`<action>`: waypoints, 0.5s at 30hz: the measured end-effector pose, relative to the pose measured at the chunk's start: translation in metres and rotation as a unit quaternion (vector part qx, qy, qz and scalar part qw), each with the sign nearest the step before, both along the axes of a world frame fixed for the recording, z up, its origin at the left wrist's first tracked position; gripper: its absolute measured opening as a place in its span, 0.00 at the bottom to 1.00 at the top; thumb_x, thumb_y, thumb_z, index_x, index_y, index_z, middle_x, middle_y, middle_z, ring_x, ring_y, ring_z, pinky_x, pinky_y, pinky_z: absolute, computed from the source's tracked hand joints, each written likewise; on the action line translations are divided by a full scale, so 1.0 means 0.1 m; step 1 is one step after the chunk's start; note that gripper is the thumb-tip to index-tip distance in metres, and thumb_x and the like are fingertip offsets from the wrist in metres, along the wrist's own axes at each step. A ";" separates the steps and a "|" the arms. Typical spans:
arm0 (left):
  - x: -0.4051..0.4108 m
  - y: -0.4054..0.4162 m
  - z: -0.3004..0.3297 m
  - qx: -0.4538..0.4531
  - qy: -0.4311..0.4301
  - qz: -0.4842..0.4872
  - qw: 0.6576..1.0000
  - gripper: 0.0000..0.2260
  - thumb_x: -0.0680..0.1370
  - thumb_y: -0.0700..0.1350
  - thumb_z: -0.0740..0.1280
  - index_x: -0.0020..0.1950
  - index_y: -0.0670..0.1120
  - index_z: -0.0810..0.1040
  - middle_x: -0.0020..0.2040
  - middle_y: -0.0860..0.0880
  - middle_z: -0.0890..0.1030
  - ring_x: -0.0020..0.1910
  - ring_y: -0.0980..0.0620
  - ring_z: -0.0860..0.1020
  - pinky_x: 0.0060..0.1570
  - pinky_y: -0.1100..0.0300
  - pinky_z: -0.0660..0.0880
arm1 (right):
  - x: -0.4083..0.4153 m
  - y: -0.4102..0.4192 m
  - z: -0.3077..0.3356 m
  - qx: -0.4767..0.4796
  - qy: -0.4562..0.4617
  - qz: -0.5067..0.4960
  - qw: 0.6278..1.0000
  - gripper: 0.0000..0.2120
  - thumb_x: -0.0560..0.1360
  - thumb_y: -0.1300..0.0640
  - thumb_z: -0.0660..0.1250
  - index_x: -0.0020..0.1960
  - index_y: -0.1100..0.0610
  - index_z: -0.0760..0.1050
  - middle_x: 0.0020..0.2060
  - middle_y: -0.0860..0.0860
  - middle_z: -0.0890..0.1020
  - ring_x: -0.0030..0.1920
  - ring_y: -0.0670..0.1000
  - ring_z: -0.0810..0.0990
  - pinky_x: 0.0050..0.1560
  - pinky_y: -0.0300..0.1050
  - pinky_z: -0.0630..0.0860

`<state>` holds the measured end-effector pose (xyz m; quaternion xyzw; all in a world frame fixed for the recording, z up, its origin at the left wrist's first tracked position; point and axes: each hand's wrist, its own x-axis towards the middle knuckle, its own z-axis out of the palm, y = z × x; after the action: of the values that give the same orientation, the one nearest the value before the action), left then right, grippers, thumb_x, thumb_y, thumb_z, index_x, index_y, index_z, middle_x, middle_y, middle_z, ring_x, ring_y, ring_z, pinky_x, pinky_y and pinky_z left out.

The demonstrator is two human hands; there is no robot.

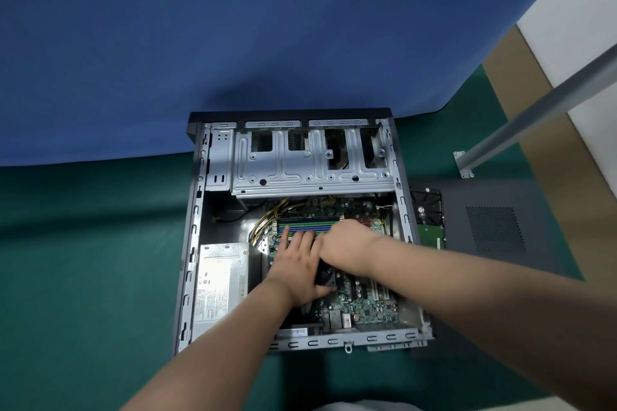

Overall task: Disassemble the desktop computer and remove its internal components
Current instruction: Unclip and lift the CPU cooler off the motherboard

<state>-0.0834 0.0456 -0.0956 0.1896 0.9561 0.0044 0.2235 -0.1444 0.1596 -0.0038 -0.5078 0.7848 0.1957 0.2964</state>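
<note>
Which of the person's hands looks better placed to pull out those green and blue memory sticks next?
Probably the right hand: its fingers already reach down at the end of the memory sticks. The left hand lies flat, fingers straight, over the black fan, as if only bracing.

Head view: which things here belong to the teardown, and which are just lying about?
Job in hand:
computer case
motherboard
RAM slots
power supply
drive cage
left hand
right hand

Lying about:
hard drive
side panel
metal pole
</note>
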 end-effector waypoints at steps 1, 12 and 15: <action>0.00 0.00 0.00 0.005 0.002 0.001 1.000 0.45 0.71 0.72 0.55 0.76 0.44 0.45 0.72 0.44 0.57 0.72 0.42 0.54 0.72 0.41 0.38 | -0.04 0.04 0.01 0.009 0.006 0.049 0.999 0.08 0.75 0.68 0.61 0.49 0.59 0.76 0.47 0.53 0.80 0.40 0.55 0.75 0.40 0.47 0.73; 0.02 -0.02 -0.03 0.030 0.013 0.010 0.999 0.45 0.70 0.72 0.56 0.76 0.46 0.46 0.70 0.46 0.59 0.70 0.43 0.56 0.72 0.42 0.37 | -0.17 -0.05 -0.09 0.074 -0.097 -0.542 0.831 0.09 0.76 0.57 0.57 0.50 0.59 0.74 0.44 0.54 0.78 0.47 0.55 0.78 0.45 0.43 0.73; 0.02 -0.02 -0.03 0.026 0.017 0.009 0.999 0.45 0.70 0.73 0.55 0.76 0.45 0.46 0.70 0.45 0.59 0.71 0.43 0.56 0.72 0.42 0.38 | -0.25 -0.05 -0.02 0.102 -0.122 -0.505 0.848 0.11 0.77 0.62 0.56 0.52 0.63 0.77 0.40 0.56 0.78 0.44 0.55 0.78 0.46 0.43 0.72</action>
<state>-0.0817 0.0437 -0.0983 0.1871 0.9608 0.0280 0.2026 -0.1690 0.1550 -0.0054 -0.0277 0.8661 0.0344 0.4980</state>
